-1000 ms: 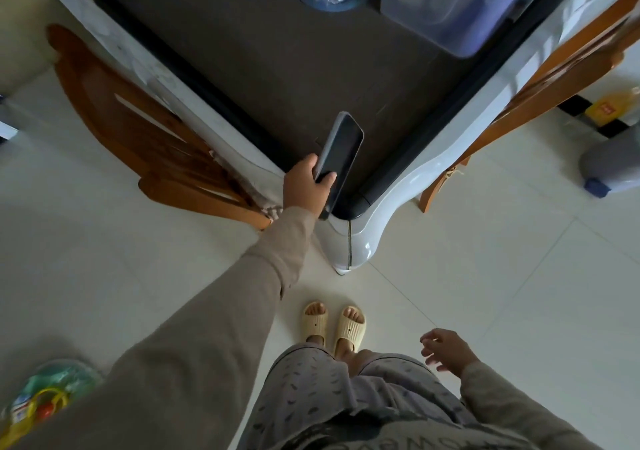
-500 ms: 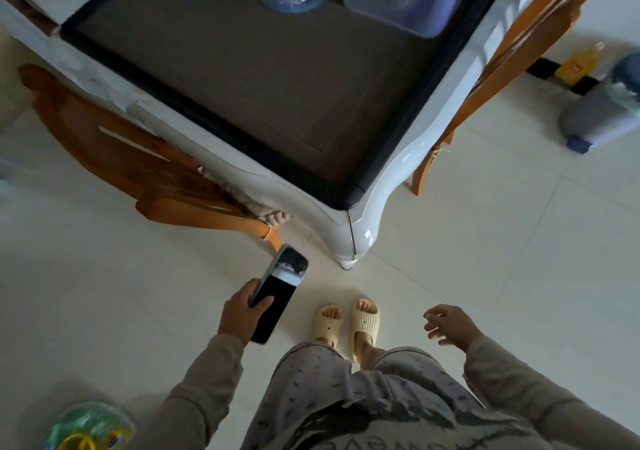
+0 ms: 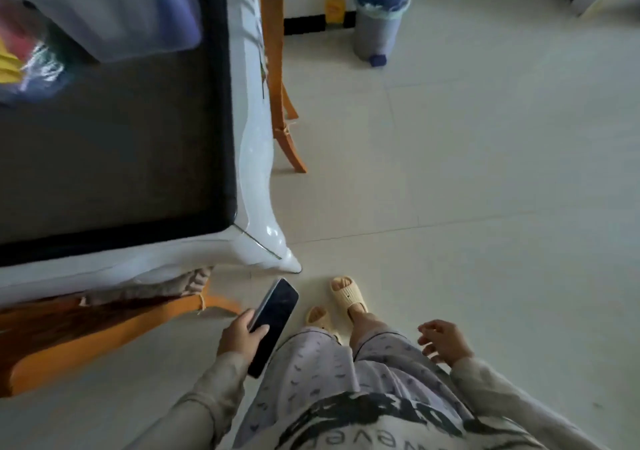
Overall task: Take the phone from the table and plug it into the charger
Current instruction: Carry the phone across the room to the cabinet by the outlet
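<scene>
A: The left hand is wrapped around the lower half of the slim black glass-fronted phone, thumb across the screen, carrying it low beside the hip, clear of the table.

B: And the right hand is loose, fingers half curled, gripping nothing.

A: No charger in view, so this looks like the carry. The person would do well to keep that grip firm and low on the body of the phone, port end reachable for the plug.

B: Watch the corner. The glossy white table with its dark inset top ends in a pointed leg just beside the phone's top edge.

A: An orange wooden chair crowds the left too.

B: To the right, open pale tiled floor, with only a grey pedal bin with a blue lid well apart by the wall.
</scene>
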### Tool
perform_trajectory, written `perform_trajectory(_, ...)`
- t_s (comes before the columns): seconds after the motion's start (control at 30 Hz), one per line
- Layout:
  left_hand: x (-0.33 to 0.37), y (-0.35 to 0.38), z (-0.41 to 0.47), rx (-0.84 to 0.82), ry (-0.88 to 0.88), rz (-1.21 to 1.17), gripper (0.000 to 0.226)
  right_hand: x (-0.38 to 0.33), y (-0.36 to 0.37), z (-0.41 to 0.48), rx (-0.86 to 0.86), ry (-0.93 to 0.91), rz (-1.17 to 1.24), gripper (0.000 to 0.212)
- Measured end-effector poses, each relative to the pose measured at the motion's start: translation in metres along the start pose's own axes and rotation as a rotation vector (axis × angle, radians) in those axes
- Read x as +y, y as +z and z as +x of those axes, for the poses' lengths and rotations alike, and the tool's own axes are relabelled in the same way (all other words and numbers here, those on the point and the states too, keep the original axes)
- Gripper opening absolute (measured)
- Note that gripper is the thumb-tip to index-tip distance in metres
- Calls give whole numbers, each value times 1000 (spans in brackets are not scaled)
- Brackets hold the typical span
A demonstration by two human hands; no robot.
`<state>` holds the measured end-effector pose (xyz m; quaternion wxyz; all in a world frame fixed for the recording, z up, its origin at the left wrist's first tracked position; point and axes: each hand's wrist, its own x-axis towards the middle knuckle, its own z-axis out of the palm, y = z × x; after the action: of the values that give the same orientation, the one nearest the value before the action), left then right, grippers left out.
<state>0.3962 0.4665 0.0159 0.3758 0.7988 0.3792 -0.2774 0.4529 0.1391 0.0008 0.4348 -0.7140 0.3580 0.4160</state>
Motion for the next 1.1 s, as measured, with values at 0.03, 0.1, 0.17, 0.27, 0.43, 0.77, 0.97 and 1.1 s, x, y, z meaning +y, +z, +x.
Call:
perform_trajectory(0.03,13,4,2,-16,48,31,45,16,-5,-4,31,30,37,12)
perform_trajectory(0.1,42,14,3,-46,148,74,45,47,-13,-10,89,86,112,11)
perform_trajectory(0.17,71,22,4,-78,245,108,39,73,-18,-16,132,135,192,11)
perform_trajectory(0.27,118,37,1,-108,352,128,31,108,-27,-23,179,210,294,15)
perform_trajectory(0.43,178,70,-1,-154,489,131,33,141,-44,-21,210,305,445,32)
perform_trajectory(0.77,254,148,24,-133,424,451,26,94,-162,25,189,204,555,13)
perform_trajectory(0.97,301,182,38,-97,377,561,28,54,-255,54,208,53,521,12)
perform_trajectory(1.1,335,205,42,-79,357,576,25,42,-301,66,215,5,550,12)
